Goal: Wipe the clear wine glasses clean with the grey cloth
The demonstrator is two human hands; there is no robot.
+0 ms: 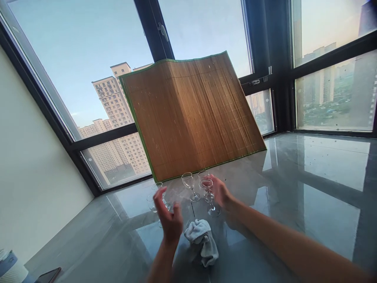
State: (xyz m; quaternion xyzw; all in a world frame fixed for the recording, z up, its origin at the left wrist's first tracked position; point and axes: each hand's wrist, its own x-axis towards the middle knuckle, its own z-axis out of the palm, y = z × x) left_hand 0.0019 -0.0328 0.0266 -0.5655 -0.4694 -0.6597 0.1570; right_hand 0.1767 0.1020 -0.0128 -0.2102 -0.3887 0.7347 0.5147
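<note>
Several small stemmed glasses stand on a glossy grey surface in front of a bamboo mat that leans against the window. My right hand reaches to the nearest right-hand glass, with fingers curled beside its bowl; whether they grip it is unclear. Raised with its fingers apart, my left hand holds nothing and sits just in front of the two left glasses. Another glass stands alone in the middle. A crumpled white cloth lies on the surface between my forearms.
Large dark-framed windows rise behind the mat, with tall buildings outside. A white wall closes the left side. At the bottom left corner are a phone and part of a white-and-blue container.
</note>
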